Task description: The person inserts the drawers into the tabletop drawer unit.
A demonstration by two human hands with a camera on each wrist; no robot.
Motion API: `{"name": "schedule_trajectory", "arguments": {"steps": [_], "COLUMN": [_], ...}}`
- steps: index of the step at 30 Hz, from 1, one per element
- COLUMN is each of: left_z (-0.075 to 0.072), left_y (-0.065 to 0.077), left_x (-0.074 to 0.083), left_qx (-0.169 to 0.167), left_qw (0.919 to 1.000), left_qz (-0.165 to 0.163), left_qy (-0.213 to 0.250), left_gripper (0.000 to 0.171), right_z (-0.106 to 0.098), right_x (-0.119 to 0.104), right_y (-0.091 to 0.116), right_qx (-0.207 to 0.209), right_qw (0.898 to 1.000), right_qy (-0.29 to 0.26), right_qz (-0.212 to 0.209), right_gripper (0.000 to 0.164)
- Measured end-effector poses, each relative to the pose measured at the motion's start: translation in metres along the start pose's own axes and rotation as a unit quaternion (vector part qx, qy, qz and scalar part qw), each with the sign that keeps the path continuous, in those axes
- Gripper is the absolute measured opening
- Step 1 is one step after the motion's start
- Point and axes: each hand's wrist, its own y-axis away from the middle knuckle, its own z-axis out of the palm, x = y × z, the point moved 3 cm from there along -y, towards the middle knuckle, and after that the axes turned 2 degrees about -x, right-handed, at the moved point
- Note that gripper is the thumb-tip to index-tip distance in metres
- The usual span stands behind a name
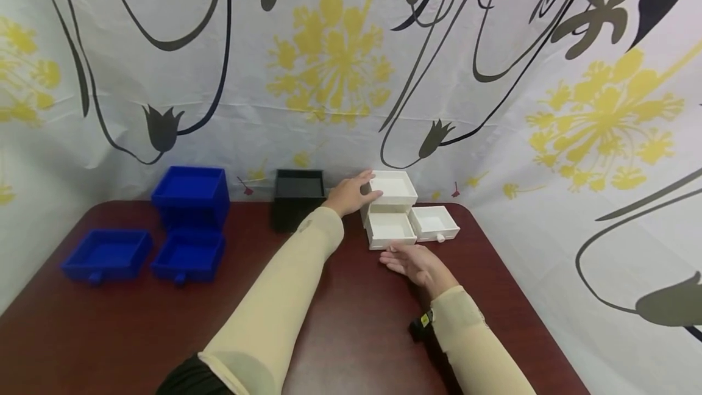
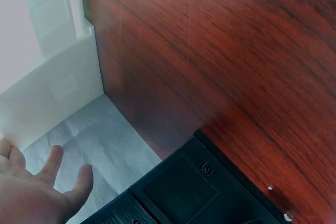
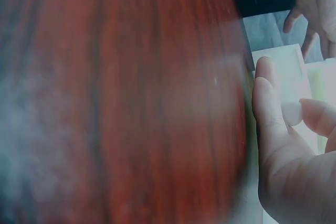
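Pinching white knob (image 3: 292, 113) between thumb and straight fingers: right hand (image 1: 419, 264). Lower white drawer (image 1: 390, 229) jutting just beyond grip, front facing person, long axis running back into white box (image 1: 393, 188). Loose drawer (image 1: 433, 222) lying right, knob pointing toward person. Farther, left hand (image 1: 351, 195) touching white box, fingers spread; black box (image 1: 289, 215) standing left.

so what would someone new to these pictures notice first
Probably the patterned cloth behind the table, with its big yellow flowers. Next, perhaps, the bright blue box at the table's far left, with a separate blue drawer beside it. Then the two hands at the white box right of centre: the left hand at its side, the right hand at the front of its white drawer.
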Motion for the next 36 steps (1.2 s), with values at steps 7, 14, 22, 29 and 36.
{"name": "schedule_trajectory", "arguments": {"steps": [7,14,22,29,36], "left_z": [0.002,-0.001,-0.006,-0.002,0.000], "left_y": [0.002,0.002,-0.005,0.000,0.001], "left_x": [-0.001,-0.005,-0.001,0.001,0.003], "left_qx": [-0.003,-0.015,-0.009,-0.018,-0.013], "left_qw": [1.0000,0.9998,0.9996,0.9996,0.9996], "left_qz": [-0.002,-0.008,0.010,0.012,0.007], "left_qy": [-0.001,0.009,0.024,0.019,0.026], "left_gripper": [0.071,0.072,0.072,0.071,0.071], "right_z": [-0.002,0.002,-0.001,-0.004,-0.002], "right_x": [0.001,0.001,-0.012,-0.007,-0.008], "right_y": [-0.004,-0.011,-0.014,-0.015,-0.016], "right_qx": [0.002,-0.009,-0.005,0.003,-0.006], "right_qw": [1.000,1.000,1.000,0.999,1.000], "right_qy": [-0.004,-0.003,0.007,-0.006,-0.008], "right_qz": [0.012,0.019,0.011,0.036,0.022], "right_gripper": [0.026,0.026,0.031,0.025,0.029]}}
